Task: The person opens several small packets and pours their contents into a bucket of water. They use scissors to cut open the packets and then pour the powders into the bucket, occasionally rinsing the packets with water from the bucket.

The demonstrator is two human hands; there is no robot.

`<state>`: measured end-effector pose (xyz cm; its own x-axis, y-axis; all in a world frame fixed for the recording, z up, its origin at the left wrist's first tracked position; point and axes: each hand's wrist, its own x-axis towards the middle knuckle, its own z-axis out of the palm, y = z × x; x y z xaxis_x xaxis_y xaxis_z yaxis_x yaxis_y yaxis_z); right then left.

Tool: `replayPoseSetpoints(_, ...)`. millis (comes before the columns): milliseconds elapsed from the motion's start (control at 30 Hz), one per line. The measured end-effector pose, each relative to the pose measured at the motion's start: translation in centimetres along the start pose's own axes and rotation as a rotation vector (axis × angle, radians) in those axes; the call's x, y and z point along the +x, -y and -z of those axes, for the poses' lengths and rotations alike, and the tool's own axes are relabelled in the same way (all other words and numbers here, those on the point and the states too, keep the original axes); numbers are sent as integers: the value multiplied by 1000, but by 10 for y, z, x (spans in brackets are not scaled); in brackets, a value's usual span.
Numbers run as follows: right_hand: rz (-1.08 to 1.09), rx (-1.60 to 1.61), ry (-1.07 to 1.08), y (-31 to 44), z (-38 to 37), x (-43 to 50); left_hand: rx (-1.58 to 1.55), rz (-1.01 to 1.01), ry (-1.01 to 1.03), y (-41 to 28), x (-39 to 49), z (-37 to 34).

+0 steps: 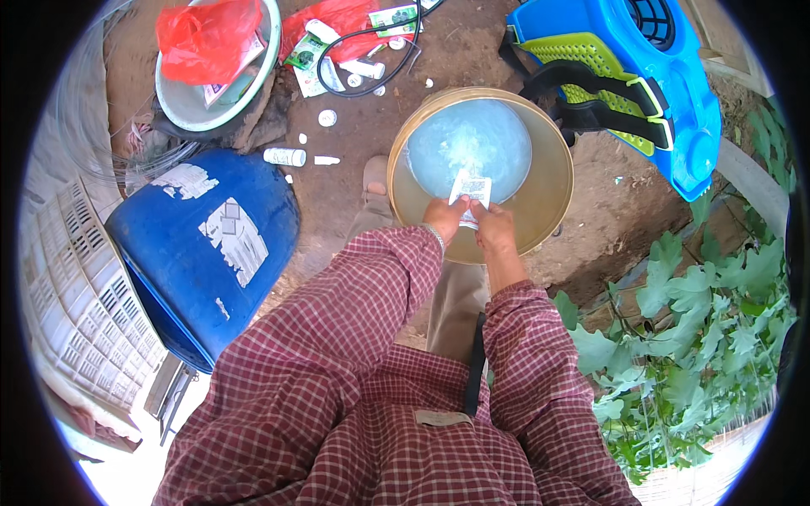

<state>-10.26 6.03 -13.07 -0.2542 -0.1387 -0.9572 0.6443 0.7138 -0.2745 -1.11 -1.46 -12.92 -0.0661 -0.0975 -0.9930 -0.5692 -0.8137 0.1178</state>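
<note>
Both hands grip a small white printed packet (476, 188) over the near side of a large tan bucket (544, 205). My left hand (445, 218) pinches its left edge; my right hand (497, 226) has the right edge, thumbs close together on top. The packet's far end points at the bucket's middle. Inside the bucket is cloudy bluish liquid (500, 139), with a whiter patch just beyond the packet. Whether anything is leaving the packet cannot be made out.
Right of the bucket stands a blue backpack sprayer tank (686, 114) with black straps (601, 82). A blue plastic barrel (183, 246) lies at left. White bottles (285, 157), caps (327, 118), and a black hose (335, 92) litter the soil. A basin (180, 107) holds a red bag (209, 41). Leafy plants (690, 335) grow at right.
</note>
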Motion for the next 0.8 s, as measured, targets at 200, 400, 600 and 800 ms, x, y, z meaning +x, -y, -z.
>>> replayPoseSetpoints(200,-88,-71,61,-4,5,0,-43,1,-40,0,16,3)
replayPoseSetpoints(400,-283,30,230,6,19,15,285,-173,-47,18,45,6)
replayPoseSetpoints(600,-86,4,185,-60,10,82,159,-197,-25,61,91,8)
replayPoseSetpoints(800,151,-442,-28,-48,2,46,259,-297,47,57,96,11)
